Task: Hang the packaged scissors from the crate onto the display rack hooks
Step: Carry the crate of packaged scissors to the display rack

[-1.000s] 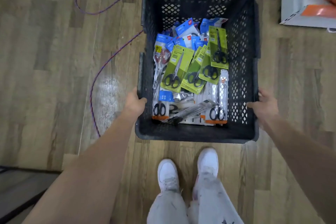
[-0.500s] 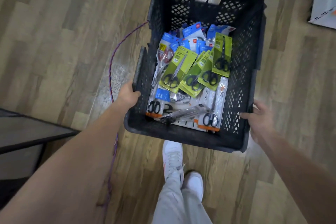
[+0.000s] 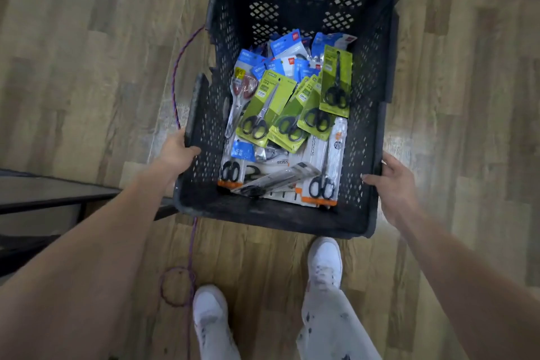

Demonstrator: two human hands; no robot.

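Left hand (image 3: 175,149) grips the crate's (image 3: 377,67) left rim, right hand (image 3: 391,181) clasps its right wall, the two hands wide apart. Inside, packaged scissors (image 3: 280,114) lie heaped, green, blue and white cards. Below: wooden floor (image 3: 87,52), purple cord (image 3: 175,82), white shoes (image 3: 325,257).

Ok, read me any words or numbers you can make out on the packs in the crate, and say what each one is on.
"GRIP": white tag on the left green pack.
"GRIP": tag on a green pack further right, blurred but likely.
"SCISS": start of a word on the white pack; the rest is covered.
Blue packs: print too small to read.
Orange-edged pack: print too blurred to read.
Crate: no text visible.
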